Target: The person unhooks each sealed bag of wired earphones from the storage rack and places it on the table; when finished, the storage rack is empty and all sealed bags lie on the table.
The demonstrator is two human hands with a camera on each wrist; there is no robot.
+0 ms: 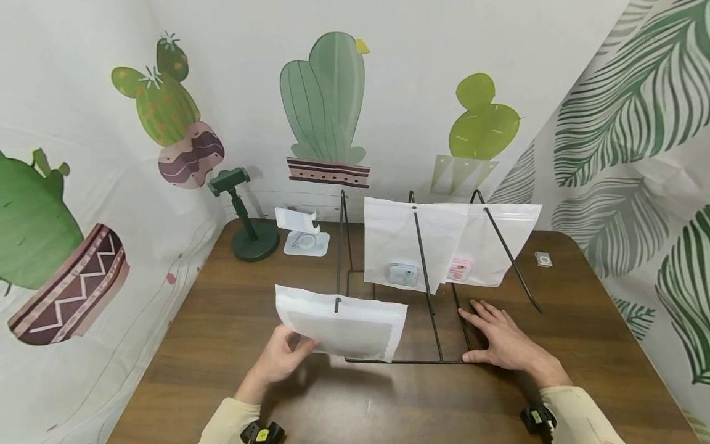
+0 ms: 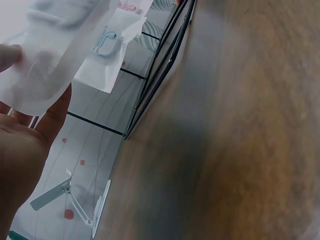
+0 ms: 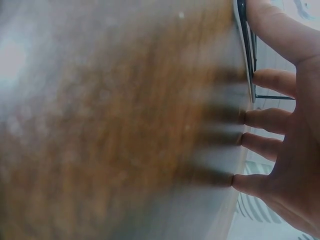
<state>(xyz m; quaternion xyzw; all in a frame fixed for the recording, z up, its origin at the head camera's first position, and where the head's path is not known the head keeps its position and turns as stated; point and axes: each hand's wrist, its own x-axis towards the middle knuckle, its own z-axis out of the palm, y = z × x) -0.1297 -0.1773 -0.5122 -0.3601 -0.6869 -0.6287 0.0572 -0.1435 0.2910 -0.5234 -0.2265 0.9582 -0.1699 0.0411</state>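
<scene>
My left hand point(image 1: 280, 354) pinches the lower left corner of a white zip pouch point(image 1: 341, 327), thumb in front and fingers behind it. Through the hole near its top edge, the pouch is on the front end of the left prong of a black wire display rack point(image 1: 399, 362). In the left wrist view the pouch point(image 2: 45, 75) bulges above the fingers, its contents blurred. My right hand point(image 1: 505, 336) rests on the table with fingers spread, its thumb and index finger at the right side of the rack's base; the right wrist view shows its fingertips point(image 3: 239, 181) on the wood.
Two more white pouches, one with a pale blue camera-like print point(image 1: 403, 274) and one with a pink print point(image 1: 459, 269), hang on the middle and right prongs. A green stand point(image 1: 254, 240), a white folding stand point(image 1: 306, 243) and a small silver gadget point(image 1: 543, 259) stand on the wooden table point(image 1: 222, 370).
</scene>
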